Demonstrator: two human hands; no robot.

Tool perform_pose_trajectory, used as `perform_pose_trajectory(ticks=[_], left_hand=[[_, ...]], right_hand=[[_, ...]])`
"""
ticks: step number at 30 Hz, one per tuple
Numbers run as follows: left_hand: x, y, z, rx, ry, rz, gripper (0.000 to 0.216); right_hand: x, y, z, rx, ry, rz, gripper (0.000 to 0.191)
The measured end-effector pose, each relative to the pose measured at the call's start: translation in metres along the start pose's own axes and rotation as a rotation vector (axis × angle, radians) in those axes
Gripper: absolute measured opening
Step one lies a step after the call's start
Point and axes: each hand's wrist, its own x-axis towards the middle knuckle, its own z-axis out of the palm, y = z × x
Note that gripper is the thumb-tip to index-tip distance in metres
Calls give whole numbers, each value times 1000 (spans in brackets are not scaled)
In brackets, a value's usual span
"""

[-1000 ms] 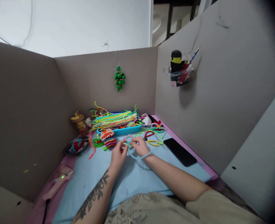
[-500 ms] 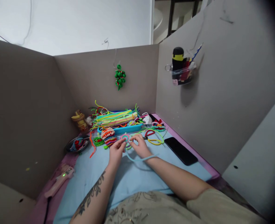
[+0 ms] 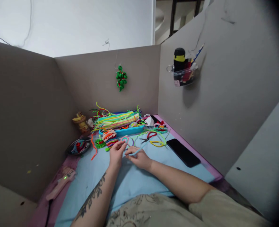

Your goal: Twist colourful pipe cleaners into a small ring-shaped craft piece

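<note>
My left hand [image 3: 115, 153] pinches a small pink and teal pipe-cleaner coil [image 3: 127, 139] at its near edge. Just to its right, my right hand [image 3: 139, 157] is closed on the light blue pipe cleaner [image 3: 137, 150] that trails from the coil. Both hands rest over the light blue cloth [image 3: 130, 179] in the middle of the desk. Behind them a blue tray [image 3: 122, 130] holds a bundle of coloured pipe cleaners [image 3: 117, 119].
Finished woven pieces [image 3: 108, 138] lie left of the coil, scissors with red handles [image 3: 148, 137] and loose loops to the right. A black phone [image 3: 183, 153] lies at right. A metal dish [image 3: 79, 146], a wooden figure [image 3: 80, 123] and a pink glue gun [image 3: 59, 186] stand at left. Cardboard walls surround the desk.
My right hand has drawn back toward me and slid along the light blue pipe cleaner, whose loose end now points up to the right. My left hand stays at the coil.
</note>
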Motion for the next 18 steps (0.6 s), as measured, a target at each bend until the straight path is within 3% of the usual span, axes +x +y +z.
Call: perform_pose_trajectory(ticks=[5, 10, 12, 15, 18], left_hand=[[4, -4, -1, 68, 48, -11, 29], [2, -4, 1, 90, 50, -55, 34], [1, -4, 1, 76, 32, -48, 37], [1, -3, 0, 57, -4, -16, 41], [-1, -2, 1, 77, -47, 42, 40]], right_hand=[[13, 13, -15, 330, 285, 315, 15], [23, 30, -23, 485, 488, 401, 24], [23, 31, -22, 469, 455, 390, 25], [19, 26, -18, 415, 300, 349, 31], [15, 24, -13, 261, 207, 360, 36]])
